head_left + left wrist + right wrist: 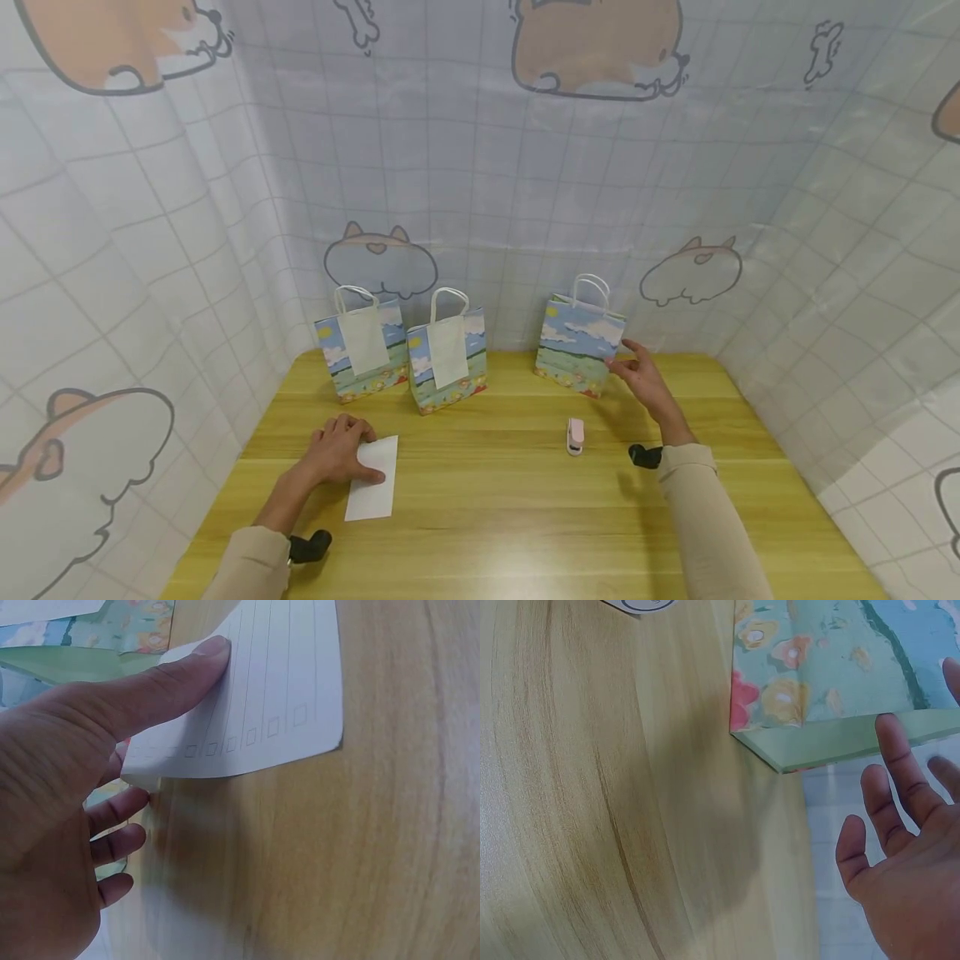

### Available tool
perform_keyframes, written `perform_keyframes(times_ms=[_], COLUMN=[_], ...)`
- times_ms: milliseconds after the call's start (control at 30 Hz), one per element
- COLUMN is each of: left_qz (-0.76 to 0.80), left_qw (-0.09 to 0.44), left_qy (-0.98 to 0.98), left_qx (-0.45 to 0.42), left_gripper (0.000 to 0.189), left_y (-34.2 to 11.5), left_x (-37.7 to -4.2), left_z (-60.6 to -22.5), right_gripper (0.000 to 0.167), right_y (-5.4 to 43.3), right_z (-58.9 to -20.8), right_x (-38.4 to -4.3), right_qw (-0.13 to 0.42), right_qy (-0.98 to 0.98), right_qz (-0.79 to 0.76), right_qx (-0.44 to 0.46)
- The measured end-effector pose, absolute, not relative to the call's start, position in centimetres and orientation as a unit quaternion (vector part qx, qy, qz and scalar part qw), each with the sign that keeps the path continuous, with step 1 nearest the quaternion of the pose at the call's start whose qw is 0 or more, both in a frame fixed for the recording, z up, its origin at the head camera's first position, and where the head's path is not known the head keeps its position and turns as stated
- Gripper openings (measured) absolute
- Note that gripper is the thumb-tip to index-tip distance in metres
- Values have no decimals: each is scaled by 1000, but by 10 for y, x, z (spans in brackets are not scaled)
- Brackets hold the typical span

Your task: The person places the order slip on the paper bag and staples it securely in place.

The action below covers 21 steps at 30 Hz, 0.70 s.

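My left hand [339, 450] pinches a white sheet of paper [372, 479] near the table's left side. In the left wrist view the thumb lies over the sheet [277, 682], which has ruled lines and small boxes; its near edge is lifted off the wood. My right hand [643, 379] is at the right side of a paper gift bag [573, 346] printed with sky and flowers. The right wrist view shows spread fingers, one fingertip at the bag's green side fold [832, 742]. A small pink stapler [574, 436] lies in front of that bag.
Two matching gift bags, one at far left [397, 333] and one beside it [476, 358], stand at the back left, each with a white sheet on its front. A patterned curtain [480, 183] hangs behind and at both sides of the wooden table [480, 500].
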<state>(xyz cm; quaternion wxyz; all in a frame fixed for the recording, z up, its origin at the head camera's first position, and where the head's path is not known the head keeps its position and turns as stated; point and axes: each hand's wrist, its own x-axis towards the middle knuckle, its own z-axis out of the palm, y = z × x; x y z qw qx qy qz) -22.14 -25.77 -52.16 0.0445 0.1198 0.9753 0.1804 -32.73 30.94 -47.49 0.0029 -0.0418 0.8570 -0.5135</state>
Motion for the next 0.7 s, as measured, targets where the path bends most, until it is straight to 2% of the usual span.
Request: perform_keyframes(times_ms=[200, 467, 700], left_qz=[186, 182, 181], left_qw=[50, 38, 46], left_qy=[973, 974, 974], left_qx=[125, 127, 132], left_gripper=[65, 77, 69], left_y=[-257, -258, -258], left_x=[-222, -223, -223], left_z=[-521, -524, -522], right_gripper=[70, 69, 71], right_y=[308, 306, 303], right_z=[-472, -469, -468], right_x=[-324, -322, -323], right_qw=[-5, -11, -25], right_qy=[866, 876, 884], right_qz=[-498, -480, -463], right_qx=[-54, -51, -54])
